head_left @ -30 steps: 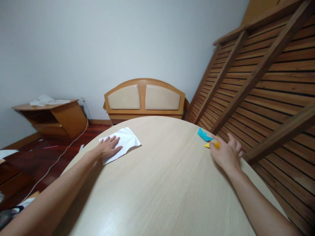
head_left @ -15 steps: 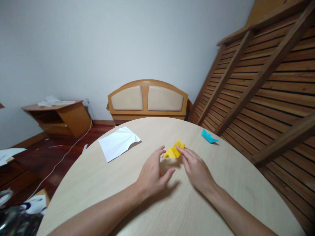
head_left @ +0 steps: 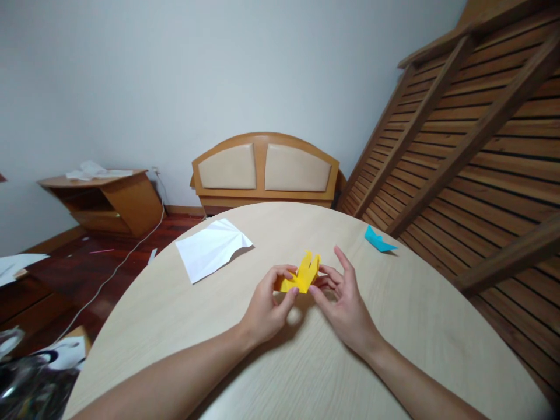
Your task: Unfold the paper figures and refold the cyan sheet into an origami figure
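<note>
A yellow origami piece [head_left: 301,277], with folded points standing up at its back, is held just above the table in front of me. My left hand [head_left: 269,303] pinches its left end between thumb and fingers. At the right edge of the paper, the thumb and middle finger of my right hand [head_left: 345,303] grip it, while the index finger sticks up free. Part of the paper's left end is hidden behind my left fingers.
A creased white sheet [head_left: 212,251] lies at the left of the round table [head_left: 350,385]. A blue paper boat [head_left: 380,240] rests near the right edge. Beyond stand a headboard [head_left: 265,140], a low cabinet [head_left: 131,204] and leaning wooden slats [head_left: 459,146].
My left hand has closed on the left end of the yellow origami. My right hand has shifted its grip and raised its index finger. The paper has turned and come slightly nearer.
</note>
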`<state>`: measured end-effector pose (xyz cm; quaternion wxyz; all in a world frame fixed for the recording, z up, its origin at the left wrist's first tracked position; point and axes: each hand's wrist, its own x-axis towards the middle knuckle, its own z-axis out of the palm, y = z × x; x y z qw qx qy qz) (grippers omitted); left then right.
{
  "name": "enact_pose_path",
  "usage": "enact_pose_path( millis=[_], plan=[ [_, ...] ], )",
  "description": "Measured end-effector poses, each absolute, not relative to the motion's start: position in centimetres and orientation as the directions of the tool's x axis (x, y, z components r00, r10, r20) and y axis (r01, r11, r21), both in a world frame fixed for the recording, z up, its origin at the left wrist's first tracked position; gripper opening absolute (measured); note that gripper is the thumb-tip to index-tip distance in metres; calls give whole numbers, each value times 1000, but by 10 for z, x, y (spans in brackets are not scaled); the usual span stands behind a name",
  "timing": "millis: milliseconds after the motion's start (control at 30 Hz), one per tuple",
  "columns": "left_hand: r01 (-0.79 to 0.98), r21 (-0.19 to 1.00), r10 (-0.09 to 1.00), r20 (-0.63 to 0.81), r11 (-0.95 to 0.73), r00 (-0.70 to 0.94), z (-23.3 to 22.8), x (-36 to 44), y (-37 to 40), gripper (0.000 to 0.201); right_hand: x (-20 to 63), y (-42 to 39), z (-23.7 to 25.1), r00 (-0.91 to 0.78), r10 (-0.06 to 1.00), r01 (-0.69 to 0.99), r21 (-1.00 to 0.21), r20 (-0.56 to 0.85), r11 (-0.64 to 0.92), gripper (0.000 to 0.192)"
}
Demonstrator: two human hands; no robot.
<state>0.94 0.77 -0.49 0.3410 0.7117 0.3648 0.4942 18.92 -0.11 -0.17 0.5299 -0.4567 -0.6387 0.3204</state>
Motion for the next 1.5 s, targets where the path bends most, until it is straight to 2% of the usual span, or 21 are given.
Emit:
enact_pose_path(
  millis=[67, 133, 233, 433, 700, 900, 1000, 1200, 1333, 1500],
  plan=[
    [129, 862, 860, 454, -490, 234, -5, 9, 7, 12, 191, -1, 2, -19, 932, 297, -888, 362, 351, 69],
    [116, 864, 862, 459, -490, 215, -4, 8, 6, 12, 193, -1, 6, -45, 940, 360, -873, 337, 330, 44],
    [130, 843, 844, 487, -521, 224, -4, 7, 6, 13, 193, -1, 7, -95, 955, 307, -905, 279, 295, 27],
    [167, 772, 779, 555, -613, 294, -6, 8, 4, 11, 189, 2, 1, -55, 972, 26, -973, 229, 230, 36],
    [325, 718, 774, 474, -615, 420, -4, 8, -3, 16, 188, 2, 8, 32, 974, -42, -973, 226, 228, 35],
    [339, 803, 853, 363, -490, 375, -11, 13, -5, 23, 184, -1, 7, -66, 975, -102, -974, 211, 204, 35],
    [283, 832, 856, 368, -477, 362, -11, 13, -6, 20, 184, -2, 5, -142, 967, -134, -972, 214, 195, 34],
    [125, 833, 786, 443, -539, 431, -6, 10, -6, 14, 188, -1, 2, -222, 945, -142, -967, 241, 213, 34],
    [78, 873, 800, 401, -481, 447, -6, 11, -6, 13, 191, 1, 5, -185, 956, -161, -967, 228, 200, 33],
    [72, 890, 835, 390, -449, 388, -6, 13, -6, 21, 192, 3, 9, -93, 969, -122, -968, 231, 219, 32]
  ],
)
